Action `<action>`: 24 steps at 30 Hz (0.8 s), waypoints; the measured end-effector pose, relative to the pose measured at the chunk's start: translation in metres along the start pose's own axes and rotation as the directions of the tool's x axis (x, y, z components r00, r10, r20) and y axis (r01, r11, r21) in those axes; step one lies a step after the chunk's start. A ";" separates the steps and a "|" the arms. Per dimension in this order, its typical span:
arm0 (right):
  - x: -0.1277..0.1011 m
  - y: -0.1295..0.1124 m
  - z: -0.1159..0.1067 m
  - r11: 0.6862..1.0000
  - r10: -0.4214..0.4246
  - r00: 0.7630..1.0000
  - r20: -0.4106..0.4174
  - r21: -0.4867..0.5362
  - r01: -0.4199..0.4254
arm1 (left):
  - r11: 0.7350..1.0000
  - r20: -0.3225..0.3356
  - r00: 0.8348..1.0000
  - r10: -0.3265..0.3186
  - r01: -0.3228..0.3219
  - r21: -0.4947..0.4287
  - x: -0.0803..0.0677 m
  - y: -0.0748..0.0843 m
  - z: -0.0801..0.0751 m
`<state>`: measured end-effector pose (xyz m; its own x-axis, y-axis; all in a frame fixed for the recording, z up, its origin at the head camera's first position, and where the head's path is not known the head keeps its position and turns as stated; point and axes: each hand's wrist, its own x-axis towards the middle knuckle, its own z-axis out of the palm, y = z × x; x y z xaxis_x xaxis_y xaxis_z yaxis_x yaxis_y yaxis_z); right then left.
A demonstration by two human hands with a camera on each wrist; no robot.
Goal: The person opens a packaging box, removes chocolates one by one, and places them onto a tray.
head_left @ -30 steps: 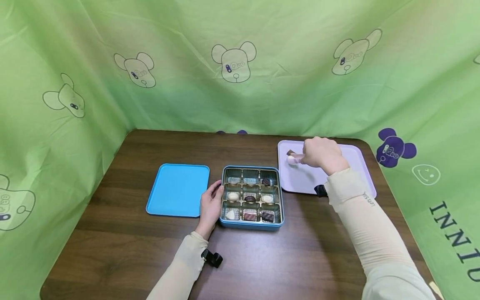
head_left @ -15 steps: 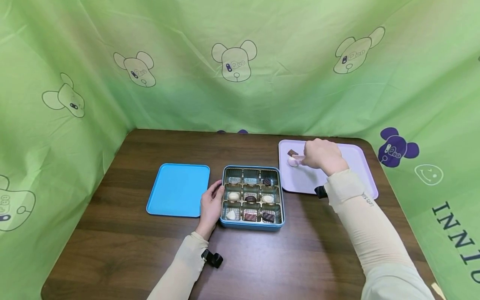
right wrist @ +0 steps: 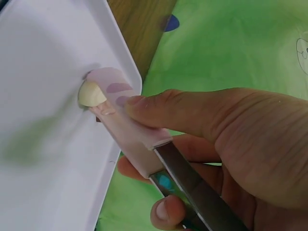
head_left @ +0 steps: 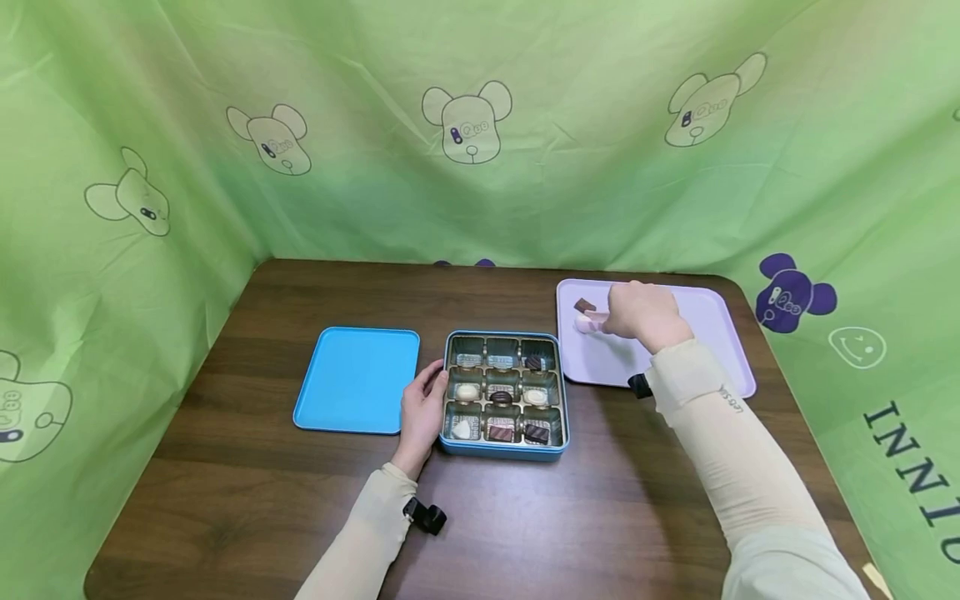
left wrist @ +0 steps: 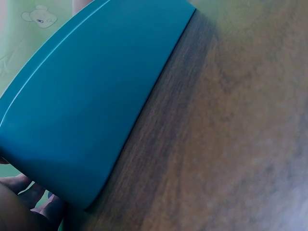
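Note:
My right hand (head_left: 647, 315) grips tongs (right wrist: 144, 130) with pale pink tips and metal arms. The thumb presses one arm from above, with fingers below. At the tips is a rounded white chocolate (right wrist: 90, 94), close to the tray surface; whether the tips squeeze it I cannot tell. A brown chocolate (head_left: 585, 306) lies just behind it on the lilac tray (head_left: 712, 333). My left hand (head_left: 422, 412) rests along the left side of a blue tin (head_left: 502, 454). Its gold insert has compartments, several with white or dark chocolates; the back left and back middle ones show only printed bottoms.
A flat blue lid (head_left: 358, 379) lies left of the tin on the brown wooden table (head_left: 225, 483). Green patterned cloth (head_left: 472, 200) hangs behind and at both sides. The tray stands at the back right, close to the tin's right edge.
The tongs tips have shifted very slightly about the white chocolate on the tray. The left hand and the tin have stayed in place.

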<state>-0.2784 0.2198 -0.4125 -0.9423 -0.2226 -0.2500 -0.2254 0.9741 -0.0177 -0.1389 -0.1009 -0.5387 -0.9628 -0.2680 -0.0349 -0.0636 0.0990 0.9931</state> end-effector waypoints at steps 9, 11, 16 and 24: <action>-0.006 0.000 0.000 1.000 0.009 0.999 -0.034 0.004 -0.009 | 1.000 -0.002 1.000 -0.015 0.015 0.005 0.000 0.000 0.001; -0.008 -0.001 -0.003 1.000 0.012 0.998 -0.064 0.000 -0.012 | 1.000 -0.003 1.000 -0.016 0.016 0.006 0.000 0.000 0.001; -0.020 -0.010 -0.018 1.000 -0.004 0.988 -0.155 -0.014 0.002 | 1.000 0.001 1.000 -0.004 0.004 -0.008 -0.001 0.001 0.001; -0.047 -0.046 -0.046 0.994 -0.111 0.983 -0.148 -0.022 0.109 | 1.000 0.001 1.000 -0.005 0.005 -0.009 -0.001 0.002 0.001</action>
<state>-0.2348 0.1838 -0.3549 -0.9377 -0.3327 -0.1005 -0.3321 0.9430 -0.0238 -0.1382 -0.0997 -0.5367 -0.9628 -0.2674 -0.0395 -0.0656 0.0891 0.9939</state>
